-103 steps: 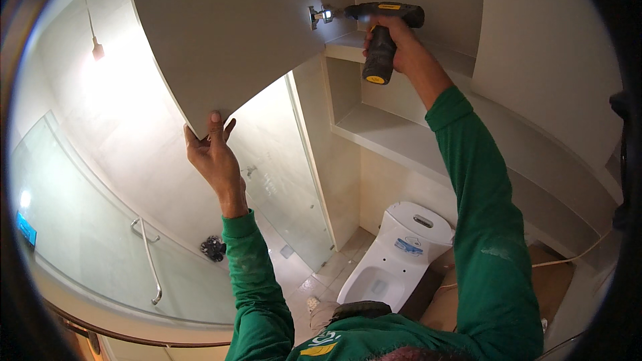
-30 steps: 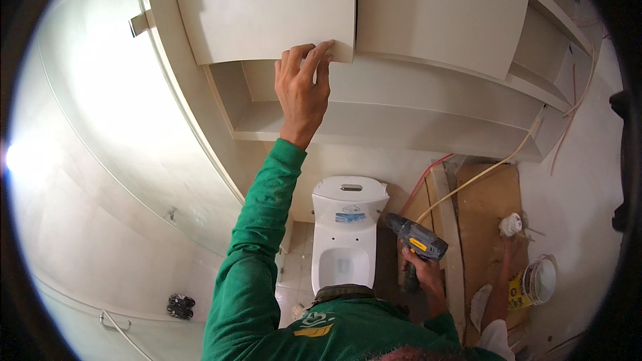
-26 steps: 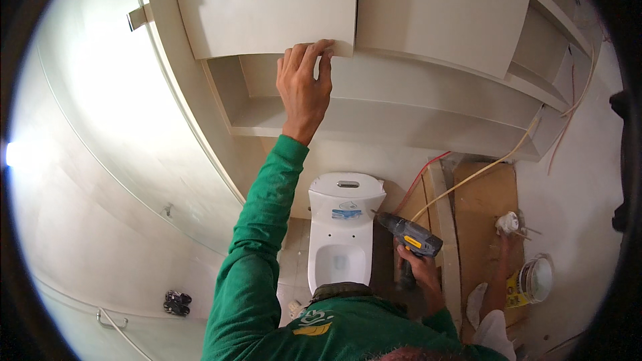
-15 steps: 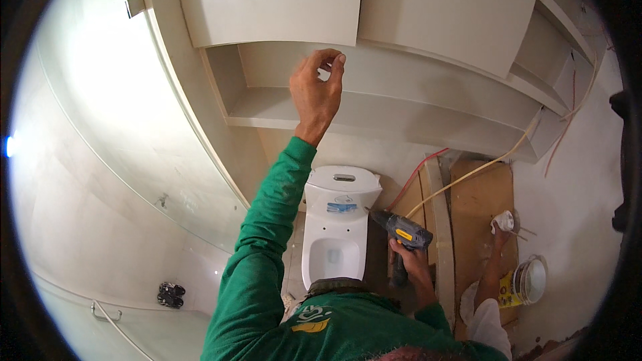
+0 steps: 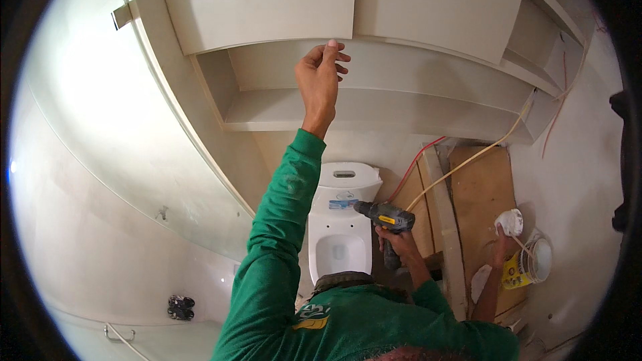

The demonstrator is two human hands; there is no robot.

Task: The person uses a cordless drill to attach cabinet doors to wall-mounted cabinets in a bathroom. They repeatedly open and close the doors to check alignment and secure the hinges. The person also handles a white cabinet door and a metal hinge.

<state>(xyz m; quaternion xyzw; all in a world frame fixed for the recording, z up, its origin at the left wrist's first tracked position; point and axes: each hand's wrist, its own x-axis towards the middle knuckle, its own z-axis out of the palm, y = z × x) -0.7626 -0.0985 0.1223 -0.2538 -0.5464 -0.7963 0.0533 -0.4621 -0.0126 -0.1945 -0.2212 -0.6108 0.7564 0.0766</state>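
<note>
My left hand (image 5: pixel 319 80) is raised at the lower edge of the left cabinet door (image 5: pixel 267 7), near the gap between the two doors. Its fingers are apart and nothing shows in them; the thumb tip overlaps the door edge, though I cannot tell if it touches. Lower down, my right hand (image 5: pixel 400 242) grips the handle of a dark cordless drill (image 5: pixel 388 216) with a yellow label. The drill's front end points left, over the white toilet (image 5: pixel 340 227). The right cabinet door (image 5: pixel 435 10) hangs beside the left one.
An open shelf (image 5: pixel 374 103) runs below the doors. Red (image 5: pixel 418 157) and yellow (image 5: pixel 461 172) cables hang at the right. Another person's hand (image 5: pixel 500 247) holds a white-coated container (image 5: pixel 509 222) beside a bucket (image 5: pixel 528 264). A glass panel (image 5: pixel 134 154) stands left; dark shoes (image 5: pixel 180 307) lie below.
My left hand has turned and its fingers have spread from a near pinch. The drill in my right hand has shifted left, toward the toilet. The other person's hand has moved slightly.
</note>
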